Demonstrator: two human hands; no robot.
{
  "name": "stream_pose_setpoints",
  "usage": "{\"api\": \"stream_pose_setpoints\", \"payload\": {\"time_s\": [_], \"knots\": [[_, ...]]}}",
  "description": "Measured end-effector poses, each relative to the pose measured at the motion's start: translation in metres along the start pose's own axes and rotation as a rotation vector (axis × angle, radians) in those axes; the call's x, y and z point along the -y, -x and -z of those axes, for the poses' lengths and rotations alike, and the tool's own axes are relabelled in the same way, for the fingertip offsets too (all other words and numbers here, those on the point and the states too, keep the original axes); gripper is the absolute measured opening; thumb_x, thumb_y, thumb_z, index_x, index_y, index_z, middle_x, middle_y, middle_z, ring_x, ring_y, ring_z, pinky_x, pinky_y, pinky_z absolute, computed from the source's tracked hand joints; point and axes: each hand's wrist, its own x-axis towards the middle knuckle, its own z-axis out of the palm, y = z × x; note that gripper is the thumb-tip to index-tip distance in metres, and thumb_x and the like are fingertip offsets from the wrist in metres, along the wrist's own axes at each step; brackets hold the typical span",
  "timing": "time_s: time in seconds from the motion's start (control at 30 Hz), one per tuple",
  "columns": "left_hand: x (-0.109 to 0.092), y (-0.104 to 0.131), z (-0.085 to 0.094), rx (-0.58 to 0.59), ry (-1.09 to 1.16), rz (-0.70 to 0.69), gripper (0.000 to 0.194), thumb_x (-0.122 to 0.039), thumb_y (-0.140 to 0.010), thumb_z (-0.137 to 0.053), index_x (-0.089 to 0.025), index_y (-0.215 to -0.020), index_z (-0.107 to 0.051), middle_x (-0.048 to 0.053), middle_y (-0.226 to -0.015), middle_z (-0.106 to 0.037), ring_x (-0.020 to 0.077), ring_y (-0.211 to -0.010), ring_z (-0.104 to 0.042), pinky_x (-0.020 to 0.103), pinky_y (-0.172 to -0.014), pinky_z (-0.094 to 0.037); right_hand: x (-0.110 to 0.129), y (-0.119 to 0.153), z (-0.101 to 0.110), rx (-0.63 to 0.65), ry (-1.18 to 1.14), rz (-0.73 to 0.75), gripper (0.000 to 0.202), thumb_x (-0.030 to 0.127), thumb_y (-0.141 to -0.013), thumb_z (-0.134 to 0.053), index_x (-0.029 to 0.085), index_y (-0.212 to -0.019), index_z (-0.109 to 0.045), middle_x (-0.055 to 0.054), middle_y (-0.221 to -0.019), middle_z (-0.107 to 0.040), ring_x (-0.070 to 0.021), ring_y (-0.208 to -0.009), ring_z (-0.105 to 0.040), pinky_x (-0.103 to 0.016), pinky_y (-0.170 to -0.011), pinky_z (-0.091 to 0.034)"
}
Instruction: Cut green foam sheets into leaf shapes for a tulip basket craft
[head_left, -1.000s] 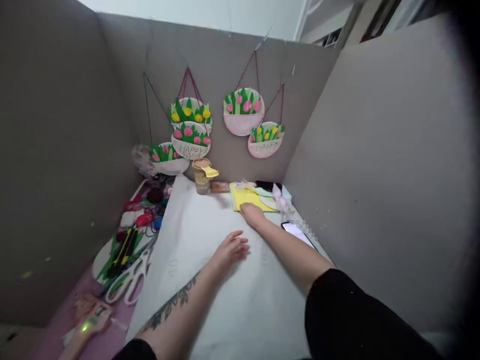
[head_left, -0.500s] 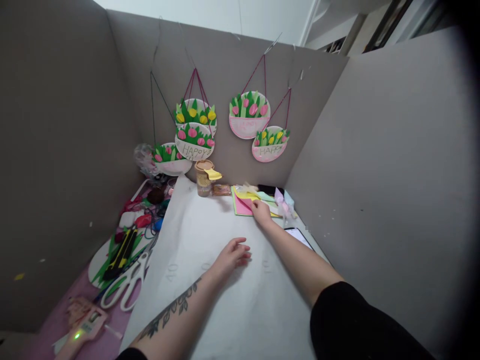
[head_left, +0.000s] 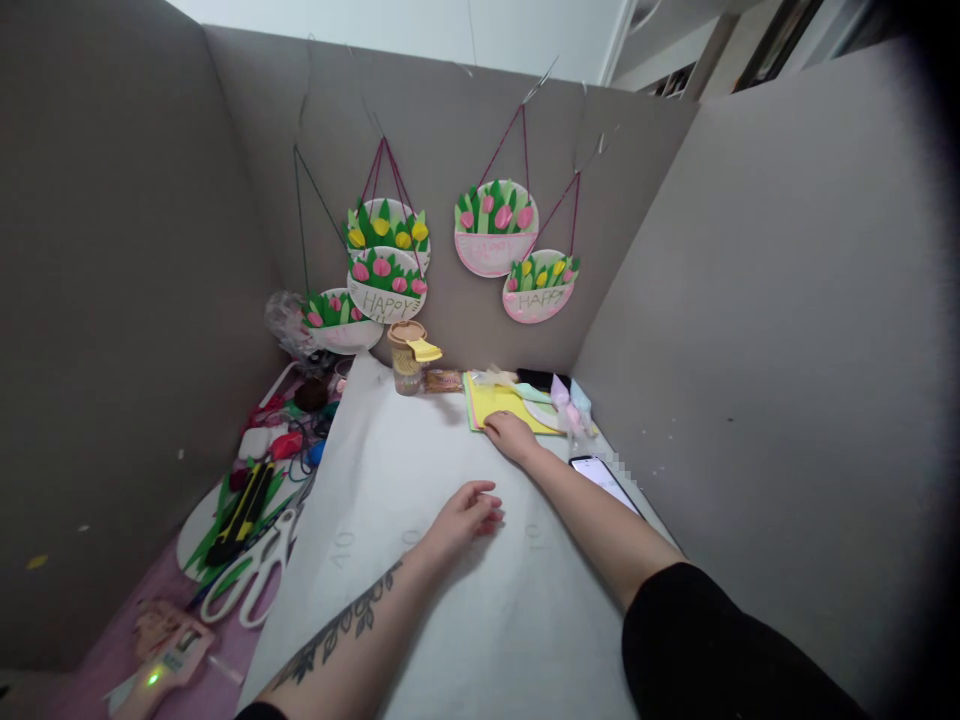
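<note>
A stack of coloured paper (head_left: 487, 400), yellow on top with pink and green edges showing at the left, lies at the back of the white-covered table (head_left: 375, 470). My right hand (head_left: 510, 436) rests on the front edge of the stack, fingers bent and pointing left; its fingertips are too small to tell whether they pinch a sheet. Nearer to me, my left hand (head_left: 471, 512) is held over the white cover with its fingers apart and nothing in them. A phone (head_left: 604, 482) with a lit screen lies beside my right forearm.
Behind stand a lidded brown cup (head_left: 407, 370) and a small packet (head_left: 444, 381). White scissors (head_left: 255, 575), a yellow-black cutter (head_left: 244, 515) and a pink glue gun (head_left: 169, 665) lie left. Paper-plate flower baskets (head_left: 497, 228) hang on the grey partition (head_left: 637, 180).
The lifted corner of the yellow sheet has come down flat, covering the pink one. My right hand has shifted slightly left and down. My left hand has hardly moved.
</note>
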Motion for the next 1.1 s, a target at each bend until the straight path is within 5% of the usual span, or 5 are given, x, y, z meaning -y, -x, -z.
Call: {"api": "stream_pose_setpoints", "payload": {"time_s": [0.37,0.57,0.8,0.9,1.1], "knots": [[-0.001,0.001,-0.001,-0.005,0.018,0.005,0.045,-0.043,-0.071,-0.073,-0.017,-0.104,-0.060,0.010,-0.099,-0.062,0.0162,-0.081,-0.062,0.033,-0.078,-0.047,0.008,-0.009,0.006,0.125,0.157,0.035,0.027,0.034,-0.096,-0.040,0.020,-0.099,-0.063,-0.010,-0.106,-0.065,-0.0226,-0.100,-0.056,-0.029,-0.075,-0.040],[0.000,0.000,-0.001,-0.010,0.012,0.012,0.043,-0.042,-0.071,-0.074,-0.017,-0.103,-0.060,0.009,-0.098,-0.062,0.0156,-0.081,-0.061,0.032,-0.077,-0.047,0.012,-0.012,0.004,0.171,0.140,0.044,0.021,0.021,-0.092,-0.045,0.019,-0.105,-0.061,-0.013,-0.101,-0.067,-0.0230,-0.096,-0.059,-0.031,-0.079,-0.041],[-0.002,0.001,-0.001,-0.017,0.032,0.010,0.042,-0.040,-0.071,-0.074,-0.017,-0.103,-0.061,0.010,-0.098,-0.063,0.0158,-0.080,-0.062,0.031,-0.075,-0.047,0.003,-0.010,-0.003,-0.066,-0.013,-0.159,0.028,0.020,-0.090,-0.043,0.020,-0.109,-0.063,-0.011,-0.100,-0.069,-0.0222,-0.090,-0.061,-0.029,-0.073,-0.040],[-0.002,0.002,-0.002,-0.047,0.043,-0.004,0.040,-0.040,-0.073,-0.072,-0.017,-0.104,-0.061,0.010,-0.101,-0.064,0.0155,-0.081,-0.062,0.030,-0.073,-0.046,-0.003,-0.008,-0.007,-0.175,-0.118,-0.227,0.025,0.029,-0.090,-0.045,0.021,-0.096,-0.067,-0.006,-0.093,-0.071,-0.0185,-0.083,-0.061,-0.025,-0.068,-0.039],[-0.017,-0.016,-0.013,-0.143,0.059,-0.004,0.027,-0.031,-0.076,-0.068,-0.017,-0.099,-0.063,0.010,-0.107,-0.064,0.0147,-0.083,-0.062,0.025,-0.069,-0.043,-0.007,-0.009,-0.014,-0.337,-0.338,-0.347,0.054,0.056,-0.090,-0.036,0.017,-0.064,-0.064,-0.002,-0.060,-0.061,-0.0139,-0.058,-0.049,-0.023,-0.055,-0.031]]}}
